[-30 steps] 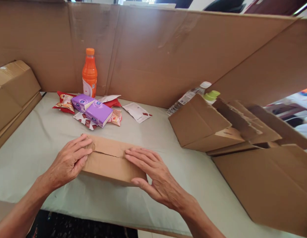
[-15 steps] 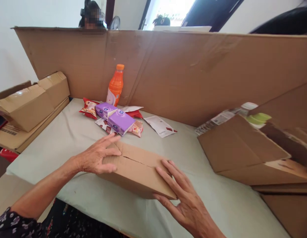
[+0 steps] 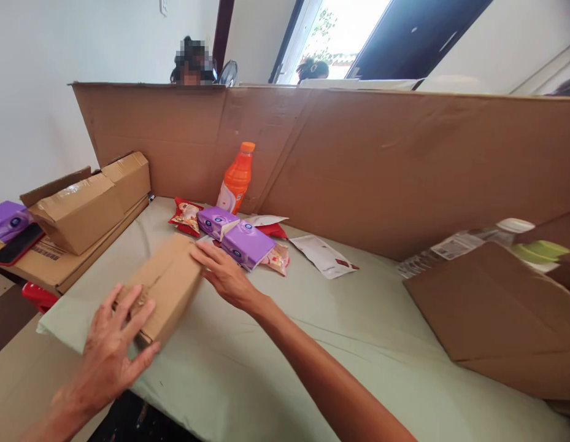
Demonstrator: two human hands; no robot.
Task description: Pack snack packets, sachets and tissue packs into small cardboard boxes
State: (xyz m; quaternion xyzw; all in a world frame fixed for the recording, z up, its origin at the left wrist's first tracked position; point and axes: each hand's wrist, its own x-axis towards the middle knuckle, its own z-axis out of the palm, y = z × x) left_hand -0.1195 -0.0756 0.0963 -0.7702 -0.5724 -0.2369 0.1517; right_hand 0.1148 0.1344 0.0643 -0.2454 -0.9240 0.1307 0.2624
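A closed brown cardboard box point(image 3: 172, 279) lies at a slant on the left half of the table, slightly blurred. Around its near end is my left hand point(image 3: 112, 344), fingers spread over the top and thumb at the near corner. My right hand point(image 3: 224, 270) grips the far right end, its fingertips on the upper edge. Just beyond the right hand lie two purple tissue packs point(image 3: 248, 244), with a red snack bag point(image 3: 186, 216) to their left and a white pouch point(image 3: 324, 255) to their right. An orange bottle point(image 3: 237, 178) stands behind the packs.
A tall cardboard wall point(image 3: 381, 166) closes off the back. At left are a long carton point(image 3: 91, 199), a phone point(image 3: 18, 244) and another purple pack point(image 3: 8, 220). An open carton point(image 3: 487, 301) at right holds a clear plastic bottle point(image 3: 469, 239). A person point(image 3: 192, 64) is beyond the wall.
Both hands have swung the cardboard box round and leftward, so its length now points away from me. My right hand moved to the far end, my left to the near end. The view shifted.
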